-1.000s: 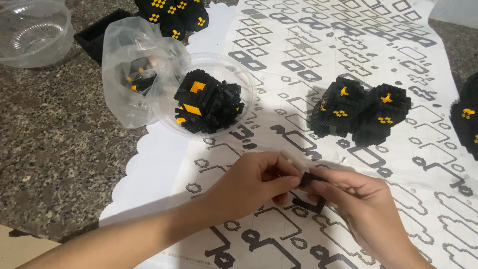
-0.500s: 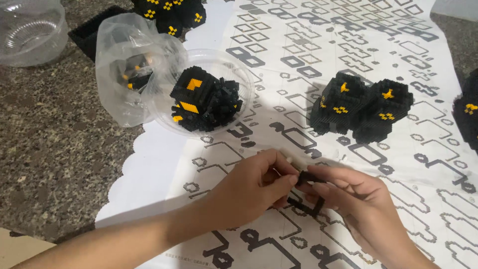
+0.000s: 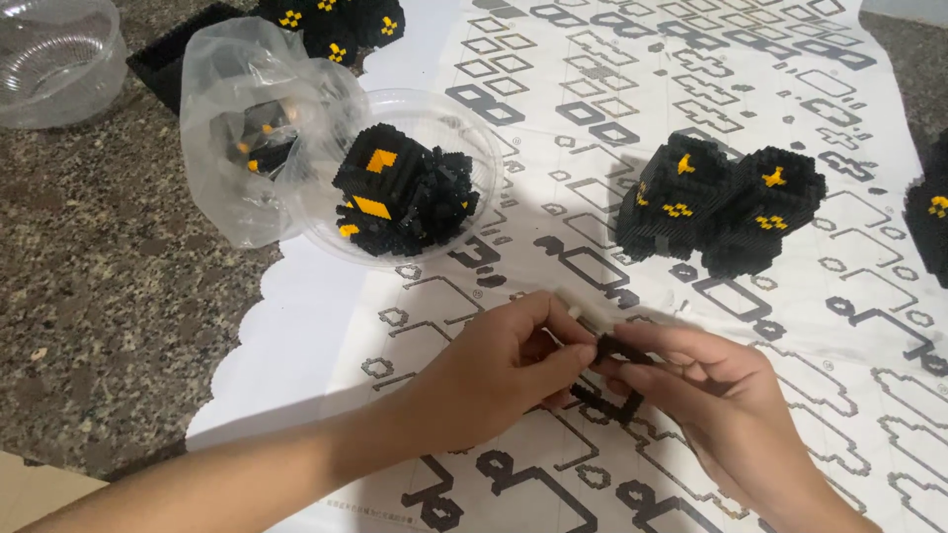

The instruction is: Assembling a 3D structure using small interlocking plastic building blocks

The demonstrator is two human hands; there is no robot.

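The left hand (image 3: 504,370) and right hand (image 3: 706,400) meet low in the head view, over the printed sheet (image 3: 612,118) that covers the right part of the stone worktop (image 3: 109,306).

A small black brick piece (image 3: 620,350) sits between the two hands, at the point where their fingertips come together. The left thumb and forefinger are pressed together on its left end. The right thumb and forefinger pinch its right end. The remaining fingers of both hands are curled in. The piece is held just above the sheet, not resting on it. A pale, thin item lies along the top of the left fingertips; its kind cannot be told. A second dark part (image 3: 604,403) shows below the piece, under the fingers; whether it is a brick or a mark on the sheet cannot be told.

Beyond the hands, to the left, a clear bowl (image 3: 464,114) stands on the sheet edge and holds a black and orange brick model (image 3: 405,192). A clear bag (image 3: 237,118) lies just beside the bowl on its left, with more dark bricks inside. A second clear bowl (image 3: 54,59) stands at the far left corner, well apart from the hands. To the right, a pair of black blocks (image 3: 726,202) with yellow marks stands on the sheet, beyond the right hand.
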